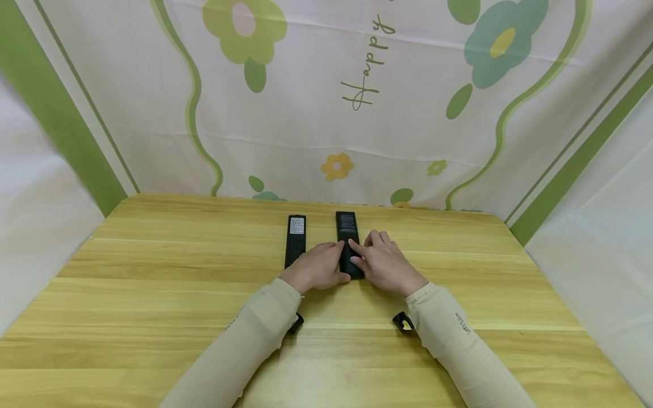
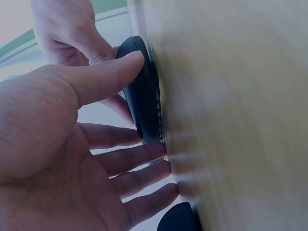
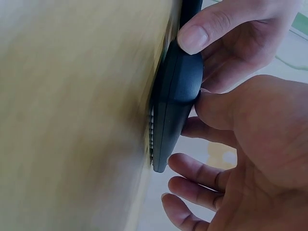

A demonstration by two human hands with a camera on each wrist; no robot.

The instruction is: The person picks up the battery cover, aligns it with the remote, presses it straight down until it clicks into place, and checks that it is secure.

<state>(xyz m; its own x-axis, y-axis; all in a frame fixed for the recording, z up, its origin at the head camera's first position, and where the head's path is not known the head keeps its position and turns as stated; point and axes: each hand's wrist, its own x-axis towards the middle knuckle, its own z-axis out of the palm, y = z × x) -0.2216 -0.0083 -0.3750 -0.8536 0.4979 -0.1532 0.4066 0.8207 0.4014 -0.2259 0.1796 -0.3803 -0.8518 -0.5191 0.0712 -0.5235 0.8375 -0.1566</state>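
Note:
A black remote control [image 1: 347, 233] lies back side up on the wooden table, its keys facing down. My left hand [image 1: 320, 267] holds it, the thumb at the near end and the index finger along its left side; the other fingers rest near the tabletop in the left wrist view. My right hand [image 1: 386, 265] touches the back of this remote control [image 3: 180, 77] with thumb and index fingertip. Its other fingers are bent and stand apart from it in the right wrist view. Left of my left hand lies a second black remote control [image 1: 296, 241] with a white label, its near end hidden.
Both remotes lie on a wood-grain table [image 1: 178, 328]. A pale curtain [image 1: 306, 113] with flowers and lettering hangs behind the far edge. Small black pieces show by my left sleeve [image 1: 245, 334] and by my right sleeve [image 1: 459, 340].

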